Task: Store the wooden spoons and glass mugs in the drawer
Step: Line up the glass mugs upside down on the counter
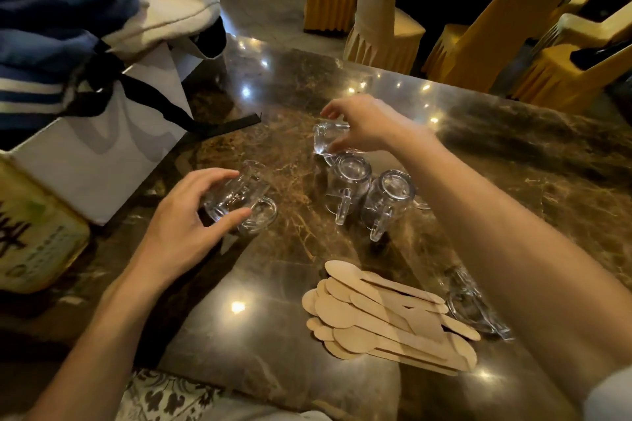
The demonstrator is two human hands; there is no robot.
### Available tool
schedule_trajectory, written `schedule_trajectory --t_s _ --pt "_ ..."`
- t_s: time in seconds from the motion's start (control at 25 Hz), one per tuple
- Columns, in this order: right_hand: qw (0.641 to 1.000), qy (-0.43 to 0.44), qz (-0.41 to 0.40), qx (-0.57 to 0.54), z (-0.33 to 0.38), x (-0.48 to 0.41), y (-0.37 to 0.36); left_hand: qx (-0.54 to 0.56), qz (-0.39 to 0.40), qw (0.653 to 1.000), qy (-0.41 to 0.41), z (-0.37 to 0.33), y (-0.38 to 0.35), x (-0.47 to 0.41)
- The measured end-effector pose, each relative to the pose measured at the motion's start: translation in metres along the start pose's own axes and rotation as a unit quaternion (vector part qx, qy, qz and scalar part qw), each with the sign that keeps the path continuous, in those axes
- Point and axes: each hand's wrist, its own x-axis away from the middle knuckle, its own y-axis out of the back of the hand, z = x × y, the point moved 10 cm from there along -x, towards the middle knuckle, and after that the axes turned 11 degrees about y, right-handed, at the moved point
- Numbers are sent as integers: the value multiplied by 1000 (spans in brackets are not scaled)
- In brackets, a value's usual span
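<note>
My left hand (181, 225) curls its fingers (212, 176) round a glass mug (239, 202) at nine o'clock. My right hand (369, 126) pinches a tilted mug (325, 140) at twelve. Two upturned mugs (349, 181) stand mid-surface and a fifth mug (475, 308) lies at four. The wooden spoons (386, 318) are heaped at six on the surface (273, 335). No drawer shows, so I judge nothing stored yet.

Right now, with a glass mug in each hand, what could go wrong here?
The right hand holds a tilted mug right beside an upturned mug; they may clink or chip.
The right forearm crosses above another mug beside the wooden spoons; pulling back could sweep it.
The left hand grips its mug by the body, not the handle, over a hard stone table; a slip might break it.
</note>
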Motion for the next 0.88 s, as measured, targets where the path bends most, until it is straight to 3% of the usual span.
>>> schedule_trajectory --t_s 0.2,0.56,0.88 --pt "995 -18 55 81 -8 -19 -20 -14 1 1000 26 18 -13 9" --pt "986 24 12 165 -5 -21 -20 69 5 995 70 31 -14 6" --pt "994 -26 -89 50 -20 6 19 -13 -13 1000 -5 -5 -2 -19"
